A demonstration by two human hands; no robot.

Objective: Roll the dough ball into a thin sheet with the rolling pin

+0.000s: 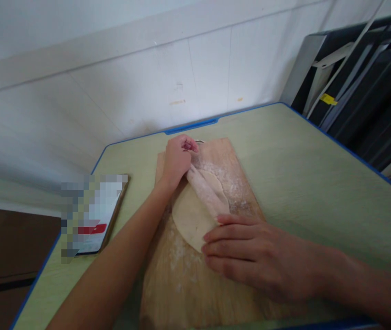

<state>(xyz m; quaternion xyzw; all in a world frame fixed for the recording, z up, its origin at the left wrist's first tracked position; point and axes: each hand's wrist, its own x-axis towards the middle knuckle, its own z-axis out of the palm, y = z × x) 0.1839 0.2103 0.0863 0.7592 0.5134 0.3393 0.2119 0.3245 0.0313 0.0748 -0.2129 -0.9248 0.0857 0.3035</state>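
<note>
A flattened round of dough (190, 213) lies on a floured wooden board (168, 293). Across it, slantwise, rests a flour-dusted rolling pin (205, 189). My left hand (179, 158) is at the pin's far end, fingers curled in and the base of the hand over that end. At the near end, my right hand (247, 250) lies palm down with its fingers stretched out flat. Its fingertips touch the dough's right edge, and the hand covers the near end of the pin. The right thumb is hidden.
The board stands on a pale green table (319, 183) with a blue edge. Left of the board lies a tablet-like device (113, 215), its screen partly blurred. Behind the table is a white wall (209, 68). Dark flat panels (371, 87) lean at the right.
</note>
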